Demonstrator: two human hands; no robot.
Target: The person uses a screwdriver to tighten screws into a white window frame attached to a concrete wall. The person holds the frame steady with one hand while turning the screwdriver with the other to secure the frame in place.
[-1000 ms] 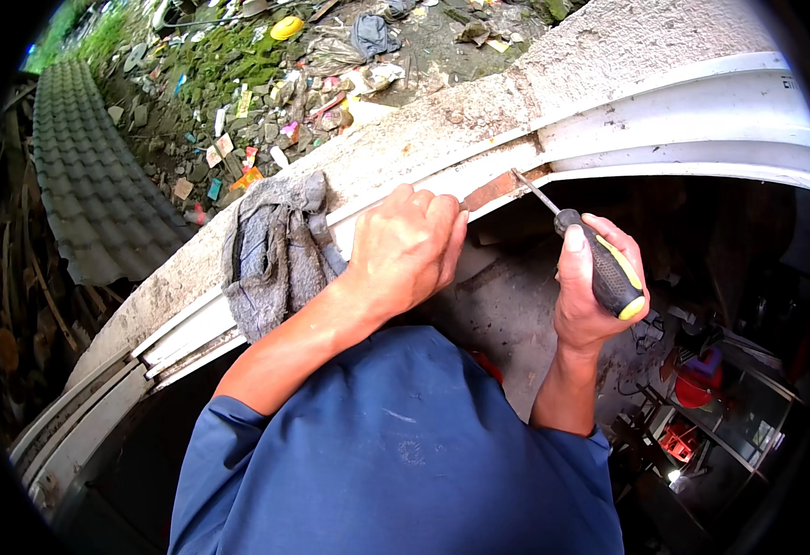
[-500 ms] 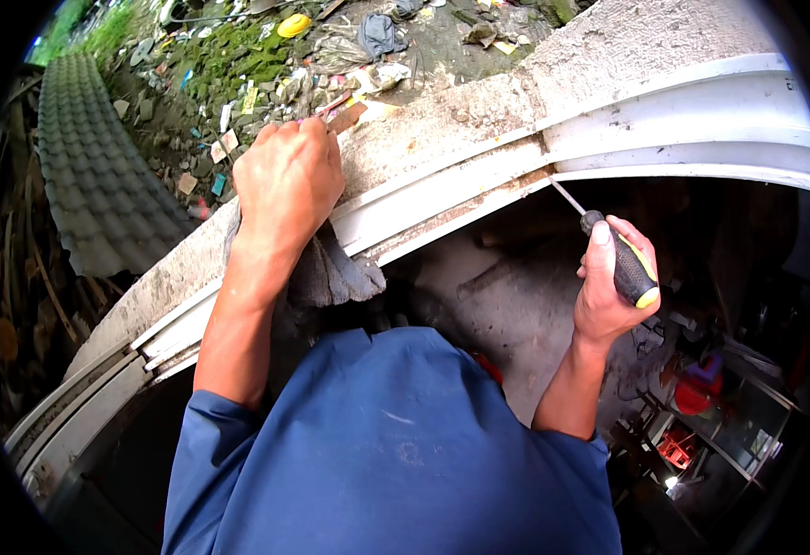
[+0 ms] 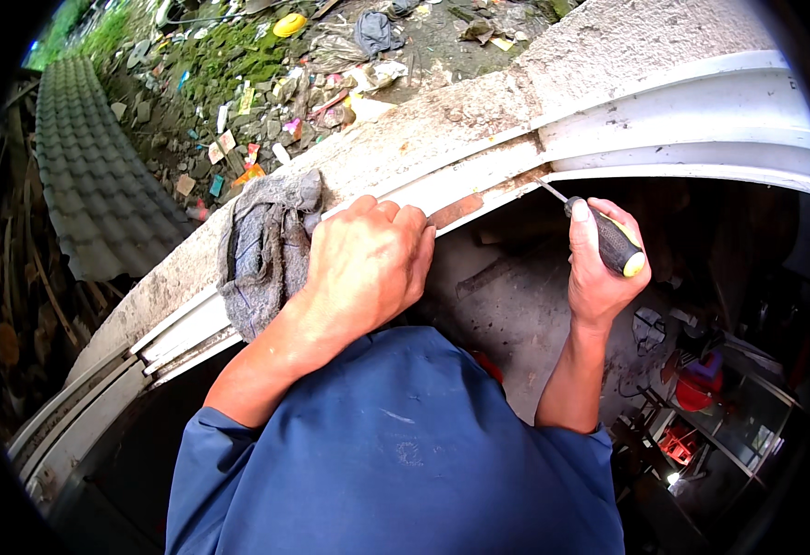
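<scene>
My right hand [image 3: 604, 264] is wrapped round a screwdriver [image 3: 616, 242] with a black and yellow-green handle. Its thin metal shaft slants up to the left, the tip at the dirty groove of a white window track [image 3: 599, 157]. Closed over the track further left, my left hand [image 3: 372, 264] grips a flat rust-brown scraper blade [image 3: 457, 212]. That blade sticks out to the right along the groove; its handle end is hidden in my fist. Beside my left wrist a dirty grey rag [image 3: 266, 250] hangs over the sill and track.
Beyond the track runs a rough concrete ledge [image 3: 460, 116]. Outside lies littered, mossy ground with a yellow helmet-like object [image 3: 289, 25] and a tiled roof strip [image 3: 90, 176]. Below right, a dim room holds a shelf [image 3: 738, 425] and a red container [image 3: 698, 390].
My left hand has come back from over the outer ledge, down and right onto the track, with the blade. The rag shows more fully. The screwdriver has shifted slightly left.
</scene>
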